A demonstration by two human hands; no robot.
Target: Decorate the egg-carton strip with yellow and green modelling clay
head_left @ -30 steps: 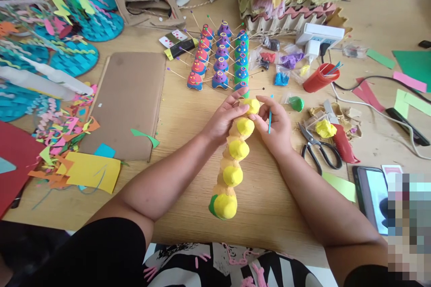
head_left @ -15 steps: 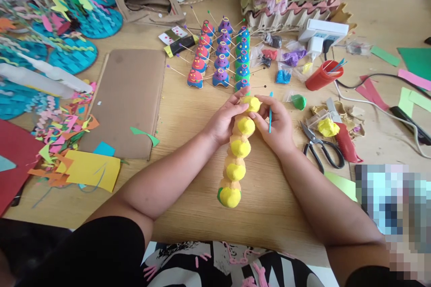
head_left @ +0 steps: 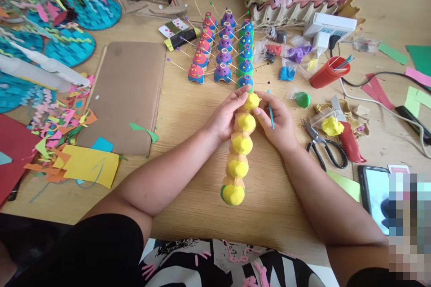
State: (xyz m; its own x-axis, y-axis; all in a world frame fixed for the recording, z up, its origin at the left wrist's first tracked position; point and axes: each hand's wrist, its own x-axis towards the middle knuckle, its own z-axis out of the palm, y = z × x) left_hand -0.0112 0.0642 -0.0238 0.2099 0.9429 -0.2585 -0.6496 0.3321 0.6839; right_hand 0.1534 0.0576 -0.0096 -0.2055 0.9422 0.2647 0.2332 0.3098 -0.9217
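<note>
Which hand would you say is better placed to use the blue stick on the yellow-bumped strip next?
Probably the right hand: it holds the blue stick beside the far end of the yellow-bumped strip, which the left hand grips from the other side.

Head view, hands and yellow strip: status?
Left hand holds far end of yellow-capped strip. Right hand there too, holding blue stick. Scissors apart, to the right.

Remotely, I see smooth wood grain on the surface (head_left: 188, 197), matt, clay-like yellow domes (head_left: 242, 145) on a rough pulp strip (head_left: 236, 158), a plastic-looking blue stick (head_left: 270, 110), metal-bladed scissors (head_left: 312, 131), matt brown cardboard (head_left: 129, 89)
</note>
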